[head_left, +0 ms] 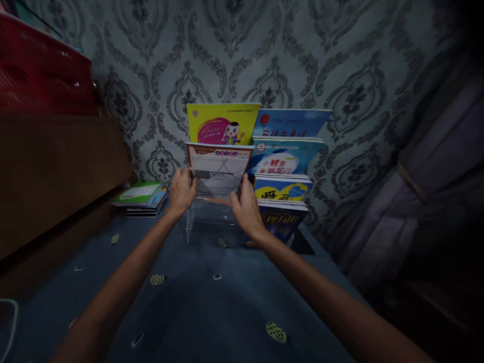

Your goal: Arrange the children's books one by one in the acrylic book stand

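Both hands grip a book with a brown top edge and a pale grey cover [217, 174], one at each side. My left hand [183, 190] closes on its left edge, and my right hand [246, 205] on its right edge. The book stands upright in the left column of a clear stepped rack [212, 222], in front of a taller yellow book [223, 121]. To the right, several books rise in tiers: a dark blue book [282, 222], a blue and yellow book [283, 187], a light blue book [287, 151] and a blue book [295, 121] at the back.
A stack of books with a green one on top [139, 194] lies left of the rack. Further left is a brown wooden cabinet [56, 166] bearing a red basket [41, 65]. A tied purple curtain [408, 181] hangs at right. Patterned dark blue cloth [189, 312] covers the surface.
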Available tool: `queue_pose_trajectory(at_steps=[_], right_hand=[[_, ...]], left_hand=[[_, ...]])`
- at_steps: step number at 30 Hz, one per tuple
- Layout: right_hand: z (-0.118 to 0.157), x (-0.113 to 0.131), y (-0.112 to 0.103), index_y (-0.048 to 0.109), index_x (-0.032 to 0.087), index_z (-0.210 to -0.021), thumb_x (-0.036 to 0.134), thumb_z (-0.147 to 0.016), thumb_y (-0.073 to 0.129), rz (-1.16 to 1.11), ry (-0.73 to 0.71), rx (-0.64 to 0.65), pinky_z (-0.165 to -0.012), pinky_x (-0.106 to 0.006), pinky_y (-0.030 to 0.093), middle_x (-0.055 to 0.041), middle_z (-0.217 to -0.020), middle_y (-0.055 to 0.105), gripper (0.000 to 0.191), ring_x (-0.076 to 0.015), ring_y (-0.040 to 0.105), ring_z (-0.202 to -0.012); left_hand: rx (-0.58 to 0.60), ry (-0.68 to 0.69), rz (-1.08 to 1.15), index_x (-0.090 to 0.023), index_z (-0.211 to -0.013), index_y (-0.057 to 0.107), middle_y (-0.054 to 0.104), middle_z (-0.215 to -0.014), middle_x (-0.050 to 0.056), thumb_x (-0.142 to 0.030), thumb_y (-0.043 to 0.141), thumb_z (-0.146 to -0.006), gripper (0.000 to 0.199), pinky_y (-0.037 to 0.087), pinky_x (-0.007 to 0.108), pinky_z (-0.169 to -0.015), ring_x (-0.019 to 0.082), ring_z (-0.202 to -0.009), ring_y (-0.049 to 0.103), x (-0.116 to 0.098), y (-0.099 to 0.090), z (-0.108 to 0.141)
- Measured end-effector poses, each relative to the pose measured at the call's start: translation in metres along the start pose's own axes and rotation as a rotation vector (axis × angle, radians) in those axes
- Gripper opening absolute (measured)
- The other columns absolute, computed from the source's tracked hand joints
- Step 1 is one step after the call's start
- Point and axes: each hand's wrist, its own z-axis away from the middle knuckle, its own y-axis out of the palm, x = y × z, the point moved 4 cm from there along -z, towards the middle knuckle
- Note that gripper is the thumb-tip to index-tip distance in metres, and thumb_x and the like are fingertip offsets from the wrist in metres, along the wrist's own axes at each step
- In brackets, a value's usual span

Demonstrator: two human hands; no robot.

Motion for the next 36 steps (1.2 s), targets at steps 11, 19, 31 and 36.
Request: queue_pose_trajectory(at_steps=[11,19,31,36], right_hand=[[0.002,-0.004,0.000,0.023,0.013,-0.160,0.032,-0.094,0.047,-0.004,0.012,0.019,-0.118,-0.057,0.039,-0.0202,-0.159,0.038,0.073,-0.0340,0.041,-0.146],[0.004,-0.003,-0.004,0.023,0.015,-0.160,0.029,-0.093,0.047,-0.036,0.005,0.035,-0.117,-0.057,0.040,-0.0199,-0.158,0.039,0.072,-0.0329,0.039,-0.147],[0.014,0.004,-0.010,0.014,0.015,-0.162,0.027,-0.096,0.045,-0.042,0.005,0.098,-0.119,-0.054,0.038,-0.0172,-0.164,0.030,0.074,-0.0307,0.032,-0.151],[0.036,0.015,-0.015,0.011,0.021,-0.164,0.029,-0.101,0.041,-0.014,-0.049,0.121,-0.120,-0.054,0.038,-0.0126,-0.166,0.028,0.070,-0.0291,0.029,-0.153]], left_hand=[[0.026,0.038,0.088,-0.023,-0.092,0.054,0.061,-0.088,0.006,-0.021,0.052,-0.088,0.004,0.047,0.036,-0.084,0.024,-0.086,0.059,0.006,0.005,-0.001],[0.053,0.061,0.144,-0.022,-0.091,0.051,0.059,-0.089,0.005,-0.020,0.051,-0.088,0.004,0.046,0.034,-0.082,0.022,-0.087,0.057,0.008,0.001,0.004],[0.085,0.079,0.220,-0.018,-0.109,0.054,0.065,-0.102,0.007,-0.019,0.051,-0.089,0.020,0.051,0.035,-0.086,0.021,-0.096,0.063,0.018,0.004,0.011],[0.136,-0.003,0.029,-0.018,-0.128,0.046,0.065,-0.111,0.009,-0.022,0.048,-0.095,0.033,0.053,0.033,-0.086,0.020,-0.101,0.065,0.054,0.005,0.041]])
